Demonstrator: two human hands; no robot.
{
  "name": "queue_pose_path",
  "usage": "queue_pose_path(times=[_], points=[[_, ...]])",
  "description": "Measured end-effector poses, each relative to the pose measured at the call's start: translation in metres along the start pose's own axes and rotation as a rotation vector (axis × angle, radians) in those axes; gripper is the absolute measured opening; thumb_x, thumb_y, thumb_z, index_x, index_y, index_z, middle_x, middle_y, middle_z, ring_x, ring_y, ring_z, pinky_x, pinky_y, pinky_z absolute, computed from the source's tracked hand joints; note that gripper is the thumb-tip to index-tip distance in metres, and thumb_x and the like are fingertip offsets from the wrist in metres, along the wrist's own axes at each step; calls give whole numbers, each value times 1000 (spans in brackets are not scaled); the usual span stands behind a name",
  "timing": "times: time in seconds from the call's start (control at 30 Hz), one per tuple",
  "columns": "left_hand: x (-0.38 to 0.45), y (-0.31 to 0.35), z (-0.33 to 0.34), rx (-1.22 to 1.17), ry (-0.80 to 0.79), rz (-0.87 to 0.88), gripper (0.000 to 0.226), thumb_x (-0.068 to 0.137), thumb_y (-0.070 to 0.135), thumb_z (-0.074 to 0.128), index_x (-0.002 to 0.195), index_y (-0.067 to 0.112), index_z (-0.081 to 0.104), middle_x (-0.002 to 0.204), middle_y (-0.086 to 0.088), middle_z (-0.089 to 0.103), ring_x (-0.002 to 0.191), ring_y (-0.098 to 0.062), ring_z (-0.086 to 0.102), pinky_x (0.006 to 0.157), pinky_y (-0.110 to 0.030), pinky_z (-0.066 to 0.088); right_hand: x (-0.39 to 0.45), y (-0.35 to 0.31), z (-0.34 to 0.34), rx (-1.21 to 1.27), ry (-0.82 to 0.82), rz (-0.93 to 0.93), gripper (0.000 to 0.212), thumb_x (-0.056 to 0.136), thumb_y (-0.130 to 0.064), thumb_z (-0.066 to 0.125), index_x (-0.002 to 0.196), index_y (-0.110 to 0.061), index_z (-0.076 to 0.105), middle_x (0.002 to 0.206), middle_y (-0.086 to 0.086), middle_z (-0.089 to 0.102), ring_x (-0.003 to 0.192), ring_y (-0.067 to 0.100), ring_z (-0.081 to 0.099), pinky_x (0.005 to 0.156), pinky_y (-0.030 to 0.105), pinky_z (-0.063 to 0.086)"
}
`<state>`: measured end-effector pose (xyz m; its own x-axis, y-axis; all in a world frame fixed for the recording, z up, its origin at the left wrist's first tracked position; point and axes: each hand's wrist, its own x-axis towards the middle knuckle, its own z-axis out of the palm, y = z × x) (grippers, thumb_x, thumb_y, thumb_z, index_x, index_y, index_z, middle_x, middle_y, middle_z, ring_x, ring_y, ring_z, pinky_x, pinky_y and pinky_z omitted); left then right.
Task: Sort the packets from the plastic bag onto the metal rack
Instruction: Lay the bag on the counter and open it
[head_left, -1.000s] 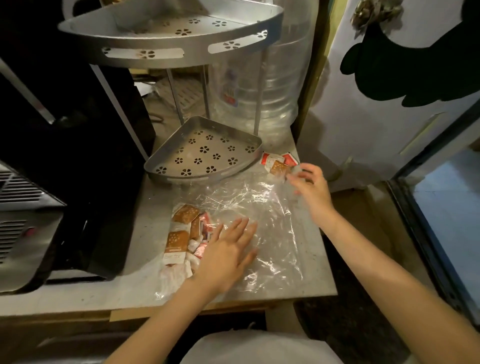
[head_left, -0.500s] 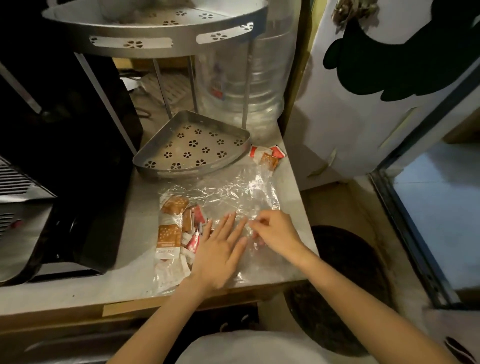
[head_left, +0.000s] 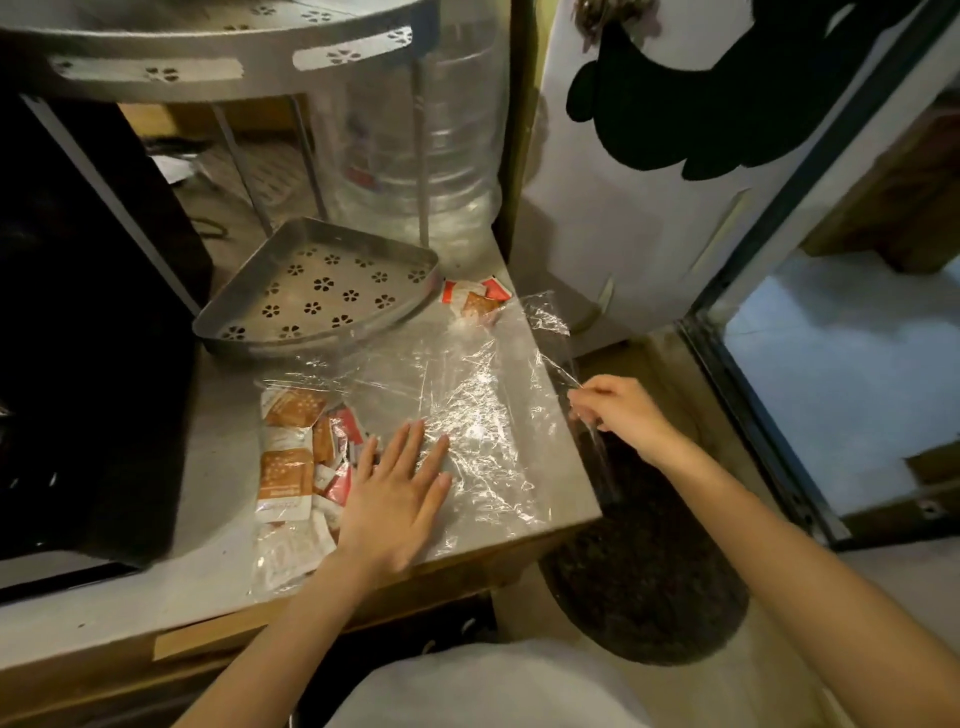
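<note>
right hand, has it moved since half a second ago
Yes. The right hand has gone from beside the left hand out past the counter edge, pinching the bag.

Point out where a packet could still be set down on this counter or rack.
The lower rack tray is bare. Bare counter also lies between the black appliance and the plastic bag. Crowded: the packets beside the left hand, and the back corner with loose packets.

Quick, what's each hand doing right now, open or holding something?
Left hand: open, flat on the plastic bag, gripping nothing.
Right hand: closed, pinching the bag's edge past the counter's edge.
</note>
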<state>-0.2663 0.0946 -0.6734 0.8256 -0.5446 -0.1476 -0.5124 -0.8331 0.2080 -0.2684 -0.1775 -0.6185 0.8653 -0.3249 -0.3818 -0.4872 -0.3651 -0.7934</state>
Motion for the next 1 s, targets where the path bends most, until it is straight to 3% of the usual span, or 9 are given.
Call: queue_pose_path(times=[0.13, 0.3, 0.4, 0.5, 0.67, 0.73, 0.8, 0.9, 1.0], points=[[0, 1, 0, -1, 2, 3, 78, 71, 61, -33, 142, 33, -14, 152, -1, -21, 139, -19, -24, 112, -40, -19, 8, 10, -7, -44, 46, -17, 16, 85, -22, 62, 72, -13, 67, 74, 2, 66, 81, 21, 62, 86, 37, 48], [0, -1, 0, -34, 4, 10, 81, 70, 63, -33, 142, 34, -9, 152, 1, -18, 140, -17, -22, 113, -38, -19, 15, 19, -5, -188, 50, 25, 14, 84, -24, 63, 77, -13, 70, 67, 1, 65, 67, 11, 59, 79, 31, 45], [1, 0, -3, -68, -3, -15, 85, 66, 63, -36, 141, 36, -7, 152, 4, -17, 140, -14, -21, 114, -37, -17, 23, 16, -4, -347, 18, 33, 16, 83, -23, 64, 92, -10, 69, 91, 5, 69, 86, 15, 61, 82, 30, 47], [3, -1, -7, -184, 0, -59, 86, 66, 66, -33, 140, 39, 0, 154, 9, -7, 141, -8, -15, 114, -33, -16, 29, 5, 3, -469, 137, 10, 32, 84, -25, 63, 112, -13, 58, 112, 7, 62, 103, 23, 58, 86, 36, 49], [8, -5, -23, -529, 17, -105, 84, 69, 71, -17, 138, 38, 18, 153, 4, 22, 142, -7, 11, 118, -36, -1, 25, -37, 32, -599, 393, -369, 34, 85, -17, 56, 118, -10, 51, 120, 10, 55, 112, 27, 47, 89, 37, 41], [7, -5, -34, -679, 32, -149, 92, 68, 77, -9, 139, 32, 30, 150, 5, 31, 140, -9, 20, 118, -36, 5, 23, -55, 48, -703, 500, -514, 49, 80, -15, 61, 126, -8, 46, 128, 12, 51, 119, 30, 43, 96, 41, 38], [5, -5, -44, -800, 53, -176, 83, 79, 74, 2, 137, 27, 37, 147, 3, 37, 138, -12, 27, 115, -29, 11, 24, -74, 64, -840, 542, -658, 62, 70, -7, 68, 128, -5, 47, 133, 18, 50, 123, 36, 45, 99, 47, 39], [5, -14, -56, -895, 34, -194, 73, 85, 69, 11, 130, 26, 48, 138, -2, 49, 130, -14, 39, 112, -31, 23, 27, -103, 87, -1009, 451, -856, 69, 62, 6, 69, 128, -4, 50, 139, 21, 46, 129, 37, 42, 108, 50, 29], [2, -26, -74, -836, 101, -205, 60, 91, 60, 21, 121, 20, 54, 115, -7, 61, 106, -12, 52, 90, -17, 35, 29, -128, 110, -1021, 223, -954, 58, 81, -10, 58, 136, -10, 40, 148, 12, 35, 137, 28, 28, 114, 44, 13]])
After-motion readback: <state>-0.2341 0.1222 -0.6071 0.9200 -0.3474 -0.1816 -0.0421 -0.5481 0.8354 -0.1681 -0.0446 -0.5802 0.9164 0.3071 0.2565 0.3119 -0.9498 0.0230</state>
